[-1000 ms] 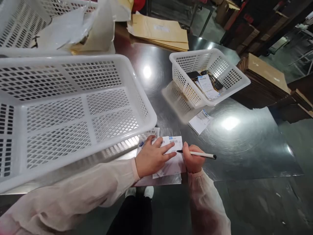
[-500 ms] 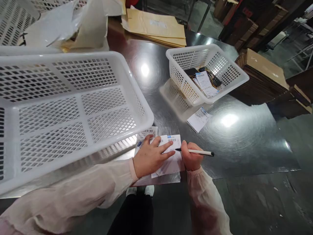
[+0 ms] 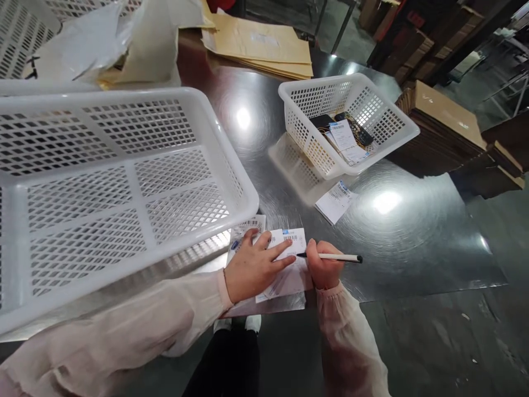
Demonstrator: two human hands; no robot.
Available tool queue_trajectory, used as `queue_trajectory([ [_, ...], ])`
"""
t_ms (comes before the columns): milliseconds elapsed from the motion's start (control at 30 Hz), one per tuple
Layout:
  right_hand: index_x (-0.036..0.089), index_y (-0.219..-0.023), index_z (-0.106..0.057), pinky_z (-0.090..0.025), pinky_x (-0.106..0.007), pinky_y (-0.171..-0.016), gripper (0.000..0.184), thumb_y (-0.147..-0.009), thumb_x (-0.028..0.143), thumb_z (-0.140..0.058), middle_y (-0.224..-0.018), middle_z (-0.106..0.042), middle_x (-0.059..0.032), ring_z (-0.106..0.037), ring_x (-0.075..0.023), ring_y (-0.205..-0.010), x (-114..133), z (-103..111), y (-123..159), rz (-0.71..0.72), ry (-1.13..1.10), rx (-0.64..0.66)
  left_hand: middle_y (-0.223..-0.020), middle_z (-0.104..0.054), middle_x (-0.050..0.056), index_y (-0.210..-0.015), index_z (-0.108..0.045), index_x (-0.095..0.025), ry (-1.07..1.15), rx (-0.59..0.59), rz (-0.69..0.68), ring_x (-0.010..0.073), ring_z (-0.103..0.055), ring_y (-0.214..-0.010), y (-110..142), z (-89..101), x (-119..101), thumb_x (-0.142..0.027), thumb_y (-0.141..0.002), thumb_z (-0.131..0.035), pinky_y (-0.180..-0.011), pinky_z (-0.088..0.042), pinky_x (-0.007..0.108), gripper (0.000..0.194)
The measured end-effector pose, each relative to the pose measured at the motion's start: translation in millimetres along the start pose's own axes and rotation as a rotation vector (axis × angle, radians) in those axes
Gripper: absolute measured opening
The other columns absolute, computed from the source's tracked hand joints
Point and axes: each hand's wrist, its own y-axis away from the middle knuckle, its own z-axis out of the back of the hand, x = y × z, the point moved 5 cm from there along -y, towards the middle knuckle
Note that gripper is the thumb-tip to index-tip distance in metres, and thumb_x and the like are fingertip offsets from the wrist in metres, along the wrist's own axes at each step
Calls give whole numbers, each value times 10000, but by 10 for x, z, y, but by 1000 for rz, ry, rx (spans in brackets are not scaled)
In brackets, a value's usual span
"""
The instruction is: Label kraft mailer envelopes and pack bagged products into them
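Note:
My left hand (image 3: 253,267) lies flat with its fingers spread over printed paper slips (image 3: 292,274) at the table's front edge. Its palm hides part of them. A pen (image 3: 339,257) with a white barrel and black ends is held in my right hand (image 3: 325,266), and its dark tip is at the upper slip, close to my left fingertips. A plastic-looking packet with a barcode label (image 3: 249,223) sticks out above my left hand, by the large basket's corner. Another small stack of barcoded slips (image 3: 335,202) lies farther off, to the right.
A large white plastic basket (image 3: 231,165) stands at left. A smaller white basket (image 3: 297,135) holds slips and black items on the metal table (image 3: 417,248). Yellow envelopes (image 3: 264,41) lie at the back. Flattened cardboard (image 3: 448,113) is stacked beyond the right side.
Both hands stay nearly in place, with the pen still at the slip. The view has shifted very slightly.

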Motion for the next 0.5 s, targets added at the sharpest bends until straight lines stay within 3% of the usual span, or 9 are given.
queue_trajectory([
  [500,206,-478,-284,-236,-257,-407,488,-861,134,-577,-407,-321,71,-291,-66,-378,-2,10,-17,-74,-93,0,-1354,-580,-82,-1178,-649,-379,15,-21,14,304,-438,-1057,-7,14,3,-288,-869,-588,-896,-286,519,328],
])
